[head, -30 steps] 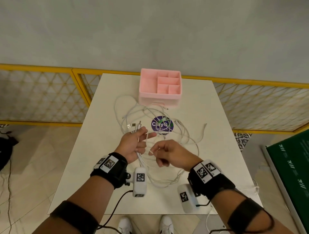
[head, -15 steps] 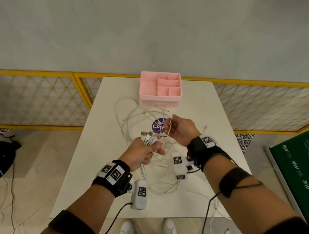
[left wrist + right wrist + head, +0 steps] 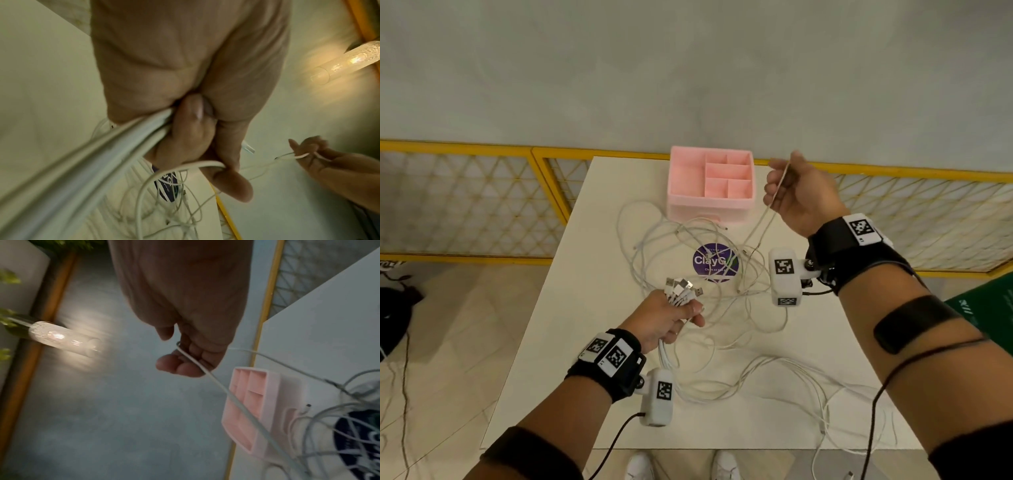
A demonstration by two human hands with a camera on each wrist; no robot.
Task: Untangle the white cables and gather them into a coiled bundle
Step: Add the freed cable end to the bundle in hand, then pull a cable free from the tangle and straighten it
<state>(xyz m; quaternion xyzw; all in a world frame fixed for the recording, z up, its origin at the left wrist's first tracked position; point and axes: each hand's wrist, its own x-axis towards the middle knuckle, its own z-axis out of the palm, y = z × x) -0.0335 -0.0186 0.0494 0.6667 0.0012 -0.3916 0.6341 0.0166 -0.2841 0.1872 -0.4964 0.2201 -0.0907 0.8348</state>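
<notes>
Several white cables [image 3: 681, 246] lie tangled across the white table [image 3: 592, 260], with more loops [image 3: 784, 373] near its front edge. My left hand [image 3: 671, 317] grips a bunch of cables just below their USB plugs [image 3: 683, 286], which fan out above the fist; the wrist view shows the strands [image 3: 115, 142] leaving the fist [image 3: 193, 129]. My right hand [image 3: 796, 192] is raised beside the pink box and pinches one thin cable [image 3: 774, 198] that runs taut down to the tangle. In the right wrist view that strand [image 3: 197, 363] crosses the curled fingers [image 3: 180, 366].
A pink divided organizer box [image 3: 711, 186] stands at the table's far edge, also in the right wrist view [image 3: 255, 408]. A round purple sticker [image 3: 715, 262] lies under the cables. A yellow mesh fence [image 3: 465, 198] runs behind the table. A green board [image 3: 986, 308] lies at right.
My right hand has risen up and to the right, drawing one cable out of the tangle. The left hand keeps its grip on the plug ends and shifted slightly.
</notes>
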